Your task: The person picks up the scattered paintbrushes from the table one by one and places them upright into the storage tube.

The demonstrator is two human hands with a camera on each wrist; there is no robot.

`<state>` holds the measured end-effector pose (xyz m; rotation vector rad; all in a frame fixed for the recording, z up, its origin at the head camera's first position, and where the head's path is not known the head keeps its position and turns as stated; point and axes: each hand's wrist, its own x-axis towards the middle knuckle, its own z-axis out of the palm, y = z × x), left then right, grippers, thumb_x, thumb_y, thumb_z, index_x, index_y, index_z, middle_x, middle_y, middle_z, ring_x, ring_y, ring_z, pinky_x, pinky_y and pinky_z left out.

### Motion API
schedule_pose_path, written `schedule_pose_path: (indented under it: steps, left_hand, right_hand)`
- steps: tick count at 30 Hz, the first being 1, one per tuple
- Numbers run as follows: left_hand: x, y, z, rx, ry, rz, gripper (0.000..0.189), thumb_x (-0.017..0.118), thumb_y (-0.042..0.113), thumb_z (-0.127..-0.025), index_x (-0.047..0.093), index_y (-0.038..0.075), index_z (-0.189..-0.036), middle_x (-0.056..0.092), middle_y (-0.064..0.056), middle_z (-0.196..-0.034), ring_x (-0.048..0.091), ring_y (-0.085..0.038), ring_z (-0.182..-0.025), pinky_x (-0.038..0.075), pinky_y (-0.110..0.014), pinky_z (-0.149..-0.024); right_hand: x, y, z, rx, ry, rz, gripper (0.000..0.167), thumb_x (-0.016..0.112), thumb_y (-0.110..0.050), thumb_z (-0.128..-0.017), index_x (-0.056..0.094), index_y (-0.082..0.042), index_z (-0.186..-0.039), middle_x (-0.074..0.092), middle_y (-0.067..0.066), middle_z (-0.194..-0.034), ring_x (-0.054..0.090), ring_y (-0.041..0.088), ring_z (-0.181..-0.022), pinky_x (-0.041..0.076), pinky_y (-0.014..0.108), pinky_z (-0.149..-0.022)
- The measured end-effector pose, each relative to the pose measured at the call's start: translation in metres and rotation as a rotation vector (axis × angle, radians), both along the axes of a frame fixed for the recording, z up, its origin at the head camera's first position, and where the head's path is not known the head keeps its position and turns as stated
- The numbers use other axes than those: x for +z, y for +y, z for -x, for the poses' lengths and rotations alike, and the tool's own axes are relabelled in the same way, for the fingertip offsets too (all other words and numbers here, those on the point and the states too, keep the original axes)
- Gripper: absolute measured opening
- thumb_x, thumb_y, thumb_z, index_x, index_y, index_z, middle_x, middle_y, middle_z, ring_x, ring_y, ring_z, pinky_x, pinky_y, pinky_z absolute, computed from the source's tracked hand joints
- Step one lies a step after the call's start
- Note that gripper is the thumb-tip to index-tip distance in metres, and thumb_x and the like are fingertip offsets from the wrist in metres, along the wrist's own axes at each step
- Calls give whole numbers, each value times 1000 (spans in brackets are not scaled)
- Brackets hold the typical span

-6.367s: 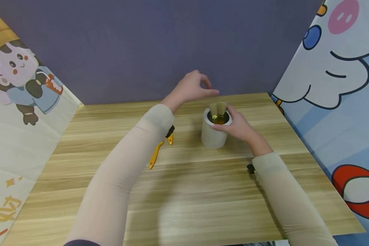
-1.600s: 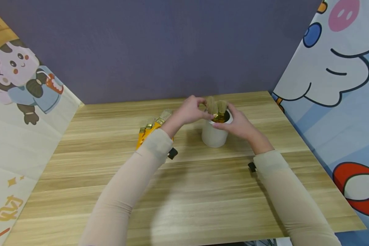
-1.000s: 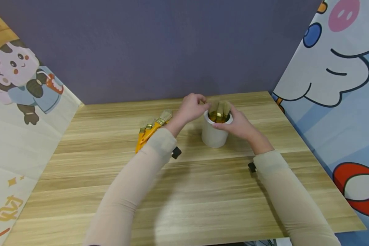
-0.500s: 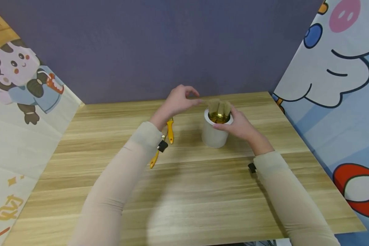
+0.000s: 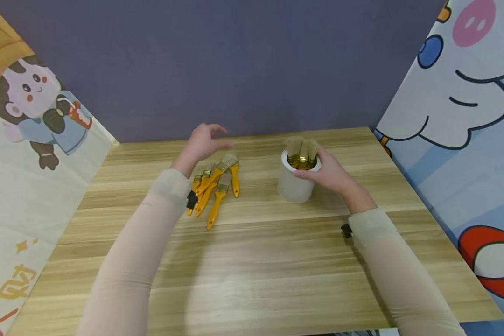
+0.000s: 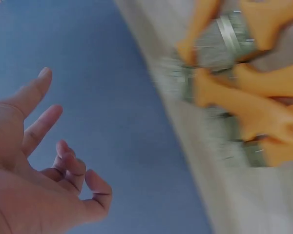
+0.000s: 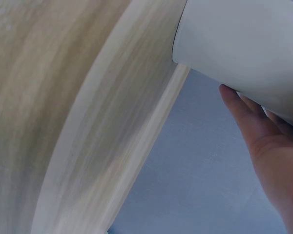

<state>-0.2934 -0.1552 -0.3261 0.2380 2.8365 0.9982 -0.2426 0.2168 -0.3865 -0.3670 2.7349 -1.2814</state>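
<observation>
Over the pile of yellow-handled paintbrushes [image 5: 216, 200] on the table hovers my left hand [image 5: 202, 143], holding nothing, thumb and fingers apart. In the left wrist view that hand [image 6: 34, 180] appears palm side, with blurred brush handles [image 6: 244, 105] to its right. A white cylindrical pot [image 5: 295, 184] stands upright to the right of the pile. My right hand [image 5: 329, 172] grips its rim, thumb at the near side and fingers round the far side, partly hidden. Several brushes stand in the pot with bristles [image 5: 301, 147] up. The right wrist view shows the pot's wall [image 7: 244, 44] against the fingers.
The wood-grain table [image 5: 277, 270] meets a dark blue-grey wall [image 5: 243, 70] at the back. Printed panels with cartoon figures flank it, one on the left [image 5: 33, 196] and one on the right [image 5: 483, 186]. Black wrist cameras sit at both cuffs.
A brush my left hand held at the pot's rim now stands inside, released. The left hand has since moved left to the pile. My right hand stays on the pot.
</observation>
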Motion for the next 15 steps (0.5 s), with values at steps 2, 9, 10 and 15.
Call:
schedule_pose_path:
  steps: [2, 9, 10, 15]
  left_hand:
    - [-14, -6, 3, 18, -21, 6, 60, 77, 43, -98, 60, 18, -150, 41, -21, -164, 39, -41, -149, 40, -60, -119]
    - [-54, -13, 6, 81, -63, 42, 62, 77, 43, -98, 60, 11, -149, 33, -23, -172, 31, -44, -159, 32, -61, -127]
    - [-57, -12, 6, 86, -56, 55, 62, 77, 43, -98, 61, 10, -148, 37, -23, -170, 37, -44, -155, 36, -61, -124]
    - [-71, -8, 6, 129, -55, 145, 60, 79, 51, -94, 67, 12, -138, 50, -18, -161, 52, -38, -140, 42, -62, -116]
  right_hand:
    - [-1, 0, 0, -2, -2, 0, 107, 86, -49, -88, 25, -14, -169, 38, 21, -169, 34, 42, -158, 29, 64, -127]
    - [-2, 0, 0, 0, 0, 15, 106, 87, -47, -88, 26, -14, -168, 39, 21, -168, 37, 42, -157, 32, 64, -126]
    - [-2, 0, 0, 1, 2, 16, 106, 87, -46, -88, 26, -15, -169, 40, 21, -168, 37, 42, -157, 32, 65, -125]
    - [-1, 1, -1, 3, 6, 19, 107, 87, -47, -88, 25, -17, -169, 40, 21, -168, 38, 43, -156, 33, 65, -125]
